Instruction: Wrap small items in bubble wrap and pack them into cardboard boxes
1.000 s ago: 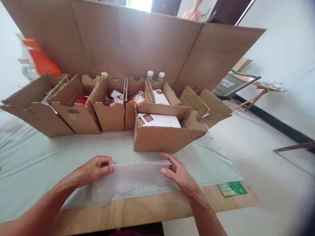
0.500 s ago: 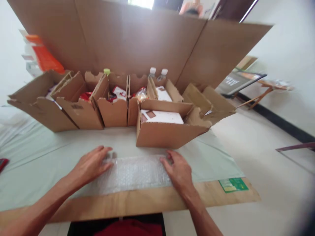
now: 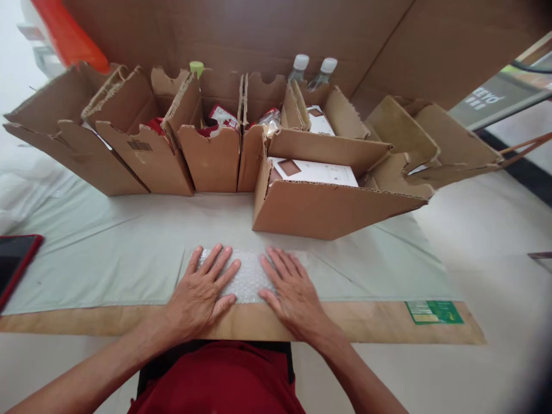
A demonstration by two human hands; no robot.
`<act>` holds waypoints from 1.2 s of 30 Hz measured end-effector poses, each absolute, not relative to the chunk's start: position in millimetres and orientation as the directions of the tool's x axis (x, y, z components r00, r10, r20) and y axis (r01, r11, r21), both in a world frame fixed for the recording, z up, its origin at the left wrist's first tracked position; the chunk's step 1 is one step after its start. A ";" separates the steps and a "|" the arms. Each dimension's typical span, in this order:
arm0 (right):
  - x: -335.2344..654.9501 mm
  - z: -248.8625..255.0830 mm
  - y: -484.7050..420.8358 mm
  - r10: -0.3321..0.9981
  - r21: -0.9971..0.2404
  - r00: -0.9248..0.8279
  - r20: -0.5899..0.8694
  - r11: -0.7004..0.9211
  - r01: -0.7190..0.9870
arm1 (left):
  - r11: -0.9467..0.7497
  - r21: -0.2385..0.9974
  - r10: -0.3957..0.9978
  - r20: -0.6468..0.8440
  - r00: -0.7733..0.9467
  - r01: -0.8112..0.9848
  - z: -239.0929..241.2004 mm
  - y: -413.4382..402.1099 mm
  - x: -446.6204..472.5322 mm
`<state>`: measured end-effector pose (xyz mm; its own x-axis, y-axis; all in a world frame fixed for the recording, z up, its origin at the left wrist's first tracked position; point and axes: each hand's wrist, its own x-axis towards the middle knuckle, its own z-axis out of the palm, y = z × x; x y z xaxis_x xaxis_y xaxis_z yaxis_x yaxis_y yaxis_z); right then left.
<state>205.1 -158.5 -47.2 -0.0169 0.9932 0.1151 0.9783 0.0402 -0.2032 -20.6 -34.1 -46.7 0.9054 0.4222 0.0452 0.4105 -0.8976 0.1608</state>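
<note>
A sheet of clear bubble wrap [image 3: 249, 275] lies flat on the pale green cloth [image 3: 107, 253] near the table's front edge. My left hand [image 3: 202, 293] rests palm down on its left part, fingers spread. My right hand [image 3: 292, 290] lies flat on its right part, fingers stretched out. Both hands press on the wrap side by side. Just beyond them stands an open cardboard box [image 3: 328, 201] with a white carton [image 3: 317, 171] inside.
A row of open cardboard boxes [image 3: 142, 155] with packets and bottles [image 3: 297, 66] stands behind, backed by a tall cardboard wall [image 3: 259, 34]. A red-edged tablet [image 3: 15, 261] lies at the far left. A green card [image 3: 433, 311] sits on the wooden edge at right.
The bubble wrap was held up by its ends, then laid down. My hands have slid inward and now lie flat on it, close together. The camera has tilted down.
</note>
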 end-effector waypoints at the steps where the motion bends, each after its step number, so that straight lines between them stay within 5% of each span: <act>1: 216.4 -50.0 -170.7 0.993 -0.172 -0.004 0.120 0.025 0.985 | -0.895 0.167 0.424 0.031 0.905 0.413 -47.1 -33.4 -21.6; 5: 256.6 -44.6 -210.3 0.986 -0.124 0.031 0.163 -0.011 0.992 | -0.887 0.183 0.429 -0.011 0.903 0.424 -43.1 -34.2 -22.0; 11: 270.4 -23.5 -189.5 0.920 -0.284 0.249 0.304 -0.161 0.945 | -0.861 0.209 0.495 0.145 0.857 0.463 -19.4 -22.6 -19.2; 16: 267.1 -32.7 -150.6 0.923 -0.258 0.225 0.311 -0.146 0.955 | -0.767 0.226 0.637 0.158 0.754 0.601 -13.3 4.5 -11.8; 21: 258.2 -11.8 -154.3 0.891 -0.241 0.155 0.427 -0.053 0.969 | -0.700 0.394 0.678 0.104 0.728 0.596 -13.4 0.8 -30.4; 26: 212.6 44.9 -116.7 0.773 -0.045 -0.097 0.627 0.160 0.986 | -0.395 0.713 0.847 0.039 0.529 0.580 -19.1 -36.1 -76.2; 30: 171.2 71.1 -45.7 0.744 0.132 -0.296 0.599 0.273 0.953 | -0.138 0.860 0.925 -0.065 0.374 0.492 -24.4 -49.3 -86.2; 33: 163.8 75.1 -26.1 0.739 0.056 -0.305 0.601 0.341 0.938 | 0.138 0.912 0.880 -0.292 0.375 0.386 -16.7 -44.1 -80.1; 36: 178.4 67.8 -58.2 0.831 -0.182 -0.308 0.463 0.429 0.885 | 0.397 0.884 0.774 -0.468 0.427 0.248 -8.0 -35.7 -78.3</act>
<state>178.4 -58.2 67.8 -0.3076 0.8312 0.4631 0.8848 0.4289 -0.1820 -78.3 -35.7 -8.0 0.4272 0.7738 -0.4677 0.2482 0.3971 0.8836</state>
